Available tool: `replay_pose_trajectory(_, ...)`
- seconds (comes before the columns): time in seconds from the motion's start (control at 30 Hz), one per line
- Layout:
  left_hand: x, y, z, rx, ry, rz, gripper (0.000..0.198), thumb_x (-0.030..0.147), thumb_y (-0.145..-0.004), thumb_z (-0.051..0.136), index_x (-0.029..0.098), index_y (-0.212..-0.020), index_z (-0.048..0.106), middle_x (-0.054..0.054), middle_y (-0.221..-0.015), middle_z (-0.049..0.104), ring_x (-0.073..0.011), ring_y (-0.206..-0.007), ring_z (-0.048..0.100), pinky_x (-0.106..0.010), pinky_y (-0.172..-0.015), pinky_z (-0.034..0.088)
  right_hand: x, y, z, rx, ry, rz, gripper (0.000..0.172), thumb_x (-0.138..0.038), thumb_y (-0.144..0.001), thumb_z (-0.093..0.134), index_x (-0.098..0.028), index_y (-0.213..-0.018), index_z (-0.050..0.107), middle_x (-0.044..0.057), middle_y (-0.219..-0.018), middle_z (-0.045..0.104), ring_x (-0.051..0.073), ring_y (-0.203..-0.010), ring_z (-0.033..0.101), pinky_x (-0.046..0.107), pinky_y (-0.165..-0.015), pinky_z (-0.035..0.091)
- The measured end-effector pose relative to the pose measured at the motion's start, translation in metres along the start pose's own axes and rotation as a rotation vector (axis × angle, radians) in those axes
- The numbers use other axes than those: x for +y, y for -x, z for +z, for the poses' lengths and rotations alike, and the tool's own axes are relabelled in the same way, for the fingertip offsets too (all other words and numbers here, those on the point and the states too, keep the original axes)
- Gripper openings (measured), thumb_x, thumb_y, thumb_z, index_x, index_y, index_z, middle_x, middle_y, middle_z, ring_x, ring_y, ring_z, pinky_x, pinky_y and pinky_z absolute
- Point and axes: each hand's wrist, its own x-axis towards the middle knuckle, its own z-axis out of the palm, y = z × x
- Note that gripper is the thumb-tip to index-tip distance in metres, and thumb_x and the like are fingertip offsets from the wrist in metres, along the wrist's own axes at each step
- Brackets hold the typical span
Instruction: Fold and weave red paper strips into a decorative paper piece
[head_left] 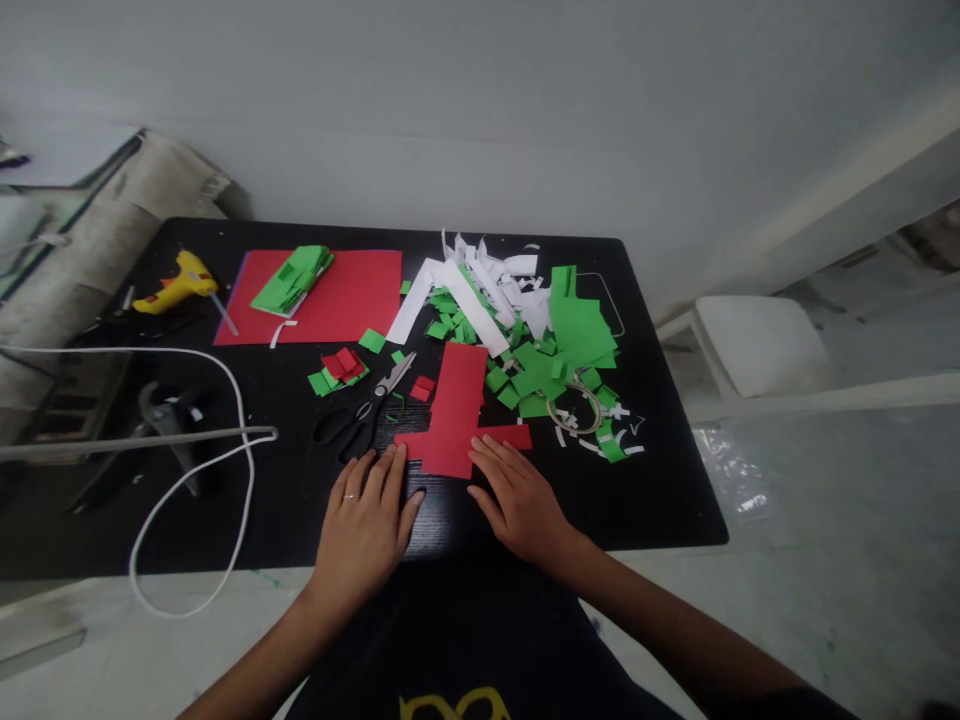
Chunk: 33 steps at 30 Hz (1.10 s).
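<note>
A red paper piece (pixel 456 410) shaped like a cross lies on the black table, its long part pointing away from me. My left hand (pixel 367 515) rests palm down with fingers stretched, the fingertips at the left end of the crosswise red strip. Lying flat too, my right hand (pixel 521 497) touches the strip's right side with its fingertips, thumb apart. Just beyond my left fingers are black-handled scissors (pixel 367 410), blades partly apart. Small red paper bits (pixel 423 388) sit left of the red piece.
White paper strips (pixel 480 290) and green scraps (pixel 532 370) are heaped behind and to the right, with a tape ring (pixel 574 408). At the left are a red sheet (pixel 352 295), a yellow glue gun (pixel 178 285), pliers (pixel 169 425) and a looping white cable (pixel 244 470).
</note>
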Motion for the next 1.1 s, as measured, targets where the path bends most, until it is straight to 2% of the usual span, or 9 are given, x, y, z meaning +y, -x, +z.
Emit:
replay_pose_trajectory(0.27, 0.000, -0.004, -0.002, 0.018, 0.032, 0.012, 0.054, 0.039, -0.104, 0.055, 0.003, -0.143, 0.059, -0.024, -0.136, 0.067, -0.0426, -0.130, 0.057, -0.056, -0.109, 0.046, -0.003, -0.002, 0.000, 0.000, 0.031, 0.001, 0.039, -0.024, -0.106, 0.053, -0.012, -0.143, 0.062, 0.017, -0.147, 0.066, 0.030, -0.142, 0.061, 0.052, -0.117, 0.053)
replay_pose_trajectory(0.43, 0.002, -0.021, -0.006, 0.051, 0.130, -0.015, 0.042, 0.034, -0.104, 0.055, 0.005, -0.133, 0.065, -0.023, -0.128, 0.067, -0.0378, -0.120, 0.061, -0.053, -0.103, 0.050, -0.005, -0.014, -0.005, 0.018, 0.090, -0.005, 0.030, -0.019, -0.107, 0.052, -0.014, -0.129, 0.072, 0.015, -0.137, 0.074, 0.030, -0.128, 0.069, 0.049, -0.106, 0.059)
replay_pose_trajectory(0.53, 0.011, -0.035, -0.005, 0.074, 0.216, 0.003, 0.036, 0.027, -0.106, 0.052, 0.011, -0.135, 0.065, -0.019, -0.127, 0.069, -0.0329, -0.117, 0.064, -0.050, -0.102, 0.051, -0.005, -0.023, -0.006, 0.024, 0.120, -0.010, 0.025, -0.018, -0.105, 0.053, -0.016, -0.116, 0.076, 0.013, -0.125, 0.078, 0.031, -0.116, 0.072, 0.048, -0.098, 0.060)
replay_pose_trajectory(0.6, 0.021, -0.041, -0.002, 0.047, 0.269, 0.080, 0.035, 0.023, -0.106, 0.051, 0.013, -0.137, 0.065, -0.017, -0.129, 0.070, -0.0309, -0.117, 0.065, -0.047, -0.101, 0.052, -0.005, -0.026, -0.004, 0.032, 0.129, -0.013, 0.024, -0.017, -0.104, 0.053, -0.015, -0.114, 0.075, 0.013, -0.119, 0.079, 0.031, -0.111, 0.071, 0.047, -0.094, 0.060)
replay_pose_trajectory(0.7, 0.035, -0.042, 0.005, 0.015, 0.272, 0.151, 0.038, 0.021, -0.105, 0.051, 0.009, -0.139, 0.064, -0.018, -0.131, 0.071, -0.0314, -0.119, 0.065, -0.046, -0.103, 0.053, -0.005, -0.026, -0.002, 0.045, 0.141, -0.012, 0.024, -0.014, -0.102, 0.053, -0.013, -0.114, 0.074, 0.015, -0.114, 0.077, 0.030, -0.104, 0.070, 0.046, -0.089, 0.060)
replay_pose_trajectory(0.8, 0.041, -0.039, 0.009, -0.001, 0.210, 0.157, 0.040, 0.022, -0.105, 0.054, 0.008, -0.141, 0.063, -0.018, -0.135, 0.070, -0.0335, -0.122, 0.064, -0.048, -0.103, 0.052, -0.004, -0.022, 0.000, 0.059, 0.144, -0.004, 0.024, -0.012, -0.100, 0.054, -0.013, -0.113, 0.074, 0.015, -0.112, 0.075, 0.029, -0.102, 0.068, 0.044, -0.089, 0.059)
replay_pose_trajectory(0.93, 0.032, -0.032, 0.007, 0.001, 0.127, 0.165, 0.042, 0.026, -0.105, 0.055, 0.008, -0.142, 0.063, -0.018, -0.137, 0.071, -0.0343, -0.123, 0.063, -0.047, -0.100, 0.051, -0.004, -0.019, 0.001, 0.067, 0.121, 0.007, 0.024, -0.011, -0.100, 0.056, -0.013, -0.116, 0.073, 0.014, -0.112, 0.074, 0.028, -0.104, 0.068, 0.043, -0.092, 0.059)
replay_pose_trajectory(1.1, 0.009, -0.024, -0.002, 0.039, 0.049, 0.194, 0.044, 0.028, -0.104, 0.057, 0.003, -0.140, 0.063, -0.019, -0.135, 0.072, -0.0352, -0.121, 0.063, -0.048, -0.103, 0.048, -0.001, -0.021, 0.000, 0.052, 0.095, 0.018, 0.022, -0.010, -0.101, 0.058, -0.013, -0.116, 0.074, 0.013, -0.111, 0.075, 0.028, -0.103, 0.070, 0.043, -0.092, 0.059)
